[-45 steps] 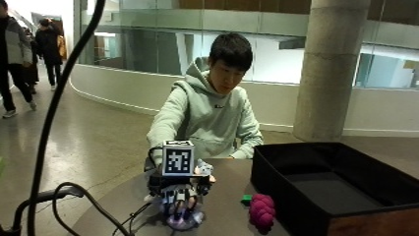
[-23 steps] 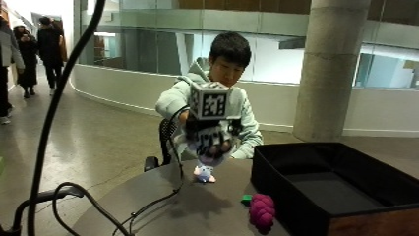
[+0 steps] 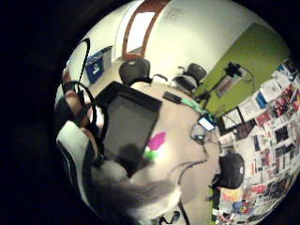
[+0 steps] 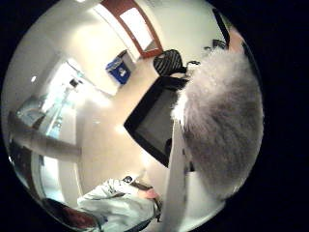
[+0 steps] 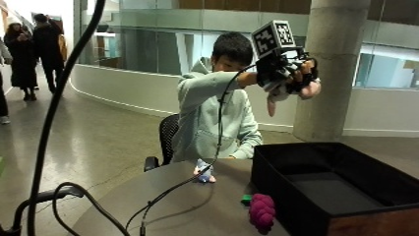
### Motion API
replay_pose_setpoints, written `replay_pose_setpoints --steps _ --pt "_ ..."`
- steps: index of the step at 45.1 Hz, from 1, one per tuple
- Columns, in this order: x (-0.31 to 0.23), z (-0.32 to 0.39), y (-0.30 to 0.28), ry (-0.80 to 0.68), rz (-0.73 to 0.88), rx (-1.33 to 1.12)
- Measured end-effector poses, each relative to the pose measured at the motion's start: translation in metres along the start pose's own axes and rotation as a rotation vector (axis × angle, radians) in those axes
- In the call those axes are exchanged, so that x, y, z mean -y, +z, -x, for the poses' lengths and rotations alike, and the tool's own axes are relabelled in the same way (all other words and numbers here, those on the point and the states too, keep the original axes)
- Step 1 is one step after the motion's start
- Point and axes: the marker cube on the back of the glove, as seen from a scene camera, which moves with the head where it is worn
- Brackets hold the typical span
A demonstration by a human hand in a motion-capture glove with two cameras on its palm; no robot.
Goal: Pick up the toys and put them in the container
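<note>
1. The black container (image 5: 340,191) sits open on the table (image 5: 183,206), its floor bare.
2. The gloved right hand (image 5: 288,76) is raised high above the container, fingers curled around a grey-and-white plush toy (image 5: 278,96). Its fur fills the palm views, pressed against the palm, with one limb dangling below the fingers. It looks soft, light and squashy; gripping the body suits it.
3. A magenta grape-like toy (image 5: 262,212) lies beside the container's outer wall, probably light and bumpy; taking it around the middle should work.

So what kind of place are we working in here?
Likely an office or campus building's open common area: a concrete column, glass partitions along a curved corridor, and office chairs near a poster-covered wall.
</note>
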Motion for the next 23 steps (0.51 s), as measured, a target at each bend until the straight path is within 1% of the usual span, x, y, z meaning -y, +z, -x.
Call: replay_pose_setpoints --steps 3,9,15,19,23 --pt "0.007 0.015 0.014 -0.015 0.047 0.020" --pt "0.011 0.028 0.044 -0.082 0.226 0.048" --pt "0.005 0.016 0.049 -0.090 0.245 0.065" --pt "-0.002 -0.005 0.044 -0.083 0.233 0.080" --pt "-0.009 -0.035 0.040 -0.045 0.226 0.086"
